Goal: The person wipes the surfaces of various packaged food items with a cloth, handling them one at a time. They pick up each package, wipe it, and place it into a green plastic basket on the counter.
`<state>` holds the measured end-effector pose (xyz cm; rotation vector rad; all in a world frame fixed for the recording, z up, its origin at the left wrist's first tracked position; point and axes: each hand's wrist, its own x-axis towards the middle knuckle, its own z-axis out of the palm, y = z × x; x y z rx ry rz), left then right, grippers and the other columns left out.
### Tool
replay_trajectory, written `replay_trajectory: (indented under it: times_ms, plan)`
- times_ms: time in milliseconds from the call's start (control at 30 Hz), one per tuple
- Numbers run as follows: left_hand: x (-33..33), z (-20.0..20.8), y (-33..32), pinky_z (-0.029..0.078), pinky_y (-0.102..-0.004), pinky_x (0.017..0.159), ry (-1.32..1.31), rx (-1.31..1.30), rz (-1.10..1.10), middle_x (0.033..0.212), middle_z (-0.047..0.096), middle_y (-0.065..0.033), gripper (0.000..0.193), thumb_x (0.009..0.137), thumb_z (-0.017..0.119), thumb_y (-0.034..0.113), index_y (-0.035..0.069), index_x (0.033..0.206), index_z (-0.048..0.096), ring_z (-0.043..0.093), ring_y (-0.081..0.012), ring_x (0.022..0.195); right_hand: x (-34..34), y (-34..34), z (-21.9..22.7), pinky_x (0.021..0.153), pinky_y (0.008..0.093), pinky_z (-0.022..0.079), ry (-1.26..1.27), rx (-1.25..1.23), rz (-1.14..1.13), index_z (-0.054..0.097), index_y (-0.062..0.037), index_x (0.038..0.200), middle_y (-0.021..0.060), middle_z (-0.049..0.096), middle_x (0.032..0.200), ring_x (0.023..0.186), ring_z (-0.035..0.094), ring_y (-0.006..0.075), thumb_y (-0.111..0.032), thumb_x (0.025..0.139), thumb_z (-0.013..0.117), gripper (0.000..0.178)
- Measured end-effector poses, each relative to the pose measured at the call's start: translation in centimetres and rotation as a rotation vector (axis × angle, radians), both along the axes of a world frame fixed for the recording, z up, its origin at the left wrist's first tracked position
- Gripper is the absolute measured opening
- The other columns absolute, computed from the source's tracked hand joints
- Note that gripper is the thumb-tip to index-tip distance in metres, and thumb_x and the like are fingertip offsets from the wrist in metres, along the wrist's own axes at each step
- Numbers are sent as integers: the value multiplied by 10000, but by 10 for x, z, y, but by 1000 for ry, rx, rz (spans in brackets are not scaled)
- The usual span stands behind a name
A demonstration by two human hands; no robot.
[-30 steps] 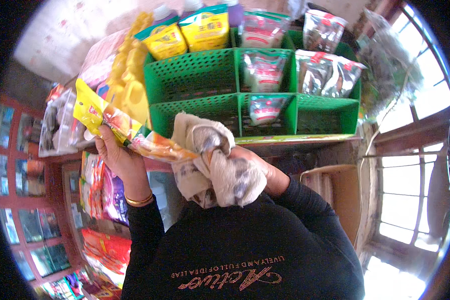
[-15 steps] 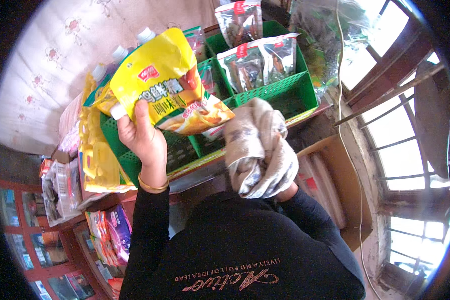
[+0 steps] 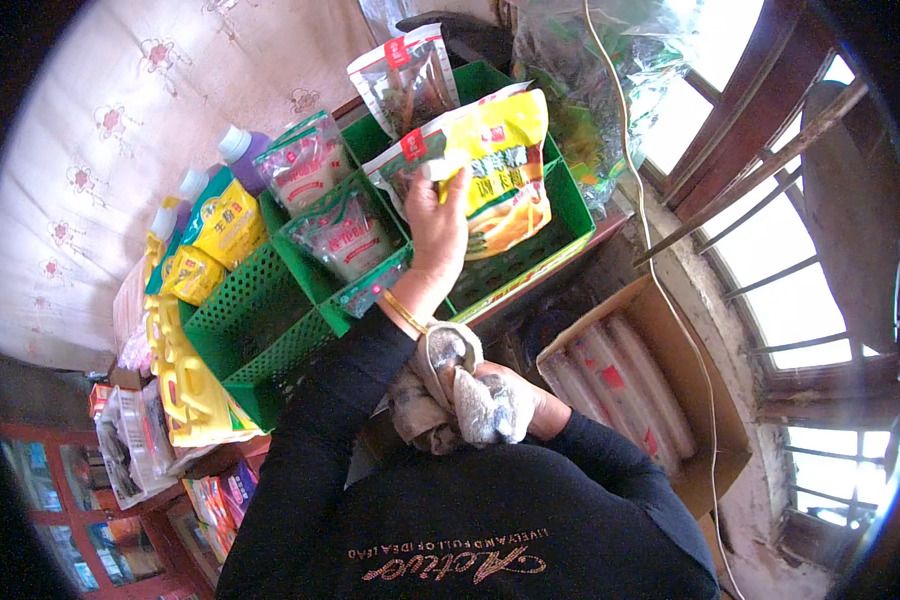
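My left hand (image 3: 438, 228) grips a yellow pouch (image 3: 510, 150) by its left edge, over the right compartments of a green perforated crate (image 3: 232, 310). A clear packet (image 3: 392, 172) is partly hidden behind the pouch and my fingers. Another clear packet (image 3: 405, 88) stands upright farther back. Left of my hand, packets with green tops (image 3: 342, 240) lean in the middle compartments. Close to my body, my right hand (image 3: 532, 398) is closed on a bunched, stained beige cloth (image 3: 432, 402), just below my left wrist; its fingers are partly covered.
Yellow packets (image 3: 228, 222) sit at the crate's left end, beside a purple bottle (image 3: 238, 152) and yellow jugs (image 3: 182, 395). On the right stands a cardboard box (image 3: 722, 462) holding long wrapped packs (image 3: 620, 375). A pale cable (image 3: 660, 290) hangs before the barred window.
My left hand has carried the yellow pouch from the crate's left part to its right part. The cloth in my right hand has come nearer my body and leftward. The view has shifted.
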<state>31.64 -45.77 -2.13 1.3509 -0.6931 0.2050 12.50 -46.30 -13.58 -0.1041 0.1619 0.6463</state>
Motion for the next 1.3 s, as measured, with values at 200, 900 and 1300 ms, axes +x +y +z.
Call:
replay_trajectory:
  times_ms: [200,900,1300]
  plan:
    - [4,-39,-25,439,-238,805,91,74,-129,950,600,-29,114,912,577,88,22,1004,573,539,-85,886,3,-2,-37,760,357,538,141,300,28,567,-31,1089,92,669,919,807,655,217,-217,924,475,265]
    - [-5,-25,5,478,-433,703,-485,638,219,860,598,-164,202,734,608,14,26,921,534,582,-361,797,11,-12,-16,773,308,504,100,339,117,569,-30,1064,81,632,948,847,617,182,-138,877,478,234]
    - [-3,-18,14,488,-420,807,-324,700,167,1020,589,-152,420,754,611,55,65,1156,490,580,-344,949,10,-16,-38,841,318,489,435,433,138,552,-35,1137,90,618,1033,942,602,211,-143,871,557,288]
